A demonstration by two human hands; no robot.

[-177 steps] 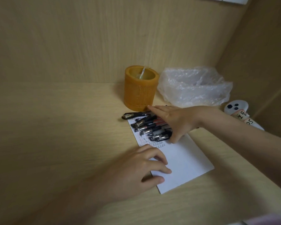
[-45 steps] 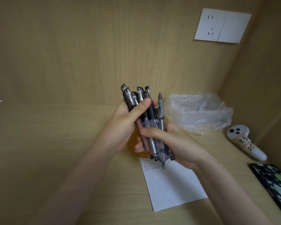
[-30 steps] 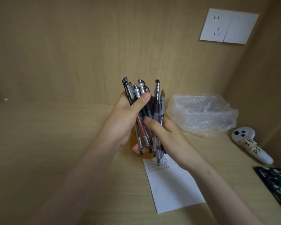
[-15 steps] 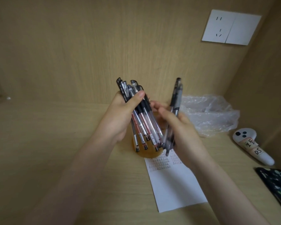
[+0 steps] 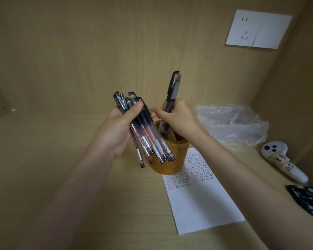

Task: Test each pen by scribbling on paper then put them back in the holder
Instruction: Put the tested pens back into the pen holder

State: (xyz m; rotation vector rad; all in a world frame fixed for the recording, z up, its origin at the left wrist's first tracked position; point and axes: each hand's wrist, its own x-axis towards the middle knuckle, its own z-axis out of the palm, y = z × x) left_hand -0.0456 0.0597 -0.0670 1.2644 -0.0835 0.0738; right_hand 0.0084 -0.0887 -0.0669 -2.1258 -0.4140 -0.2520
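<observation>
We face a pale wooden desk (image 5: 43, 177) boxed in by matching wood panels: a far wall (image 5: 98, 51) and a right side wall (image 5: 300, 87). A white socket plate (image 5: 258, 29) sits high on the far wall, right. Light is soft and even.

matt wood-grain desk (image 5: 43, 168), crinkled clear plastic bag (image 5: 231, 125), glossy pens (image 5: 148, 138)

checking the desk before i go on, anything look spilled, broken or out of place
Nothing stands out. The amber plastic pen holder stands upright on the white scribbled paper sheet's corner, and the crumpled clear plastic bag lies behind it.
</observation>
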